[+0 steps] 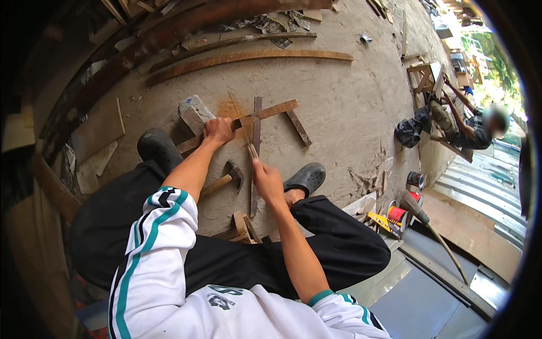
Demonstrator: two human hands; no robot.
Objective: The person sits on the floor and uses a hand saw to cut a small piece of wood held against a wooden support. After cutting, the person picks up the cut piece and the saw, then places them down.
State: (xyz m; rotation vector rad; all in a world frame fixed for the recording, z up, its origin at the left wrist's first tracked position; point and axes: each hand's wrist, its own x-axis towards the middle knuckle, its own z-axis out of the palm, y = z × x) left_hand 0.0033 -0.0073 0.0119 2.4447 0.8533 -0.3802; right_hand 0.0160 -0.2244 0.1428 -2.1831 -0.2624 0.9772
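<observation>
My left hand (219, 131) is closed round a wooden bar (274, 110), pressing it down near a grey block (195, 112) on the ground. In my right hand (267, 179) is the handle of a thin-bladed handsaw (252, 150). The narrow blade runs up and away across the bar, just right of my left hand; its teeth are too small to make out. Orange-brown sawdust (230, 107) lies beyond the bar. A short wooden piece (298, 127) extends from the bar's right end. A dark wooden strip (256, 133) passes beneath the bar. Between my feet rests a hammer (230, 177).
Long boards (248, 56) lie on the ground ahead. Wood offcuts (244, 227) sit close to my lap. Paint cans (398, 216), a yellow tool (384, 225) and a long-handled mallet-like tool (415, 207) are at right. Another person (471, 125) sits farther right beside a black bag (412, 130).
</observation>
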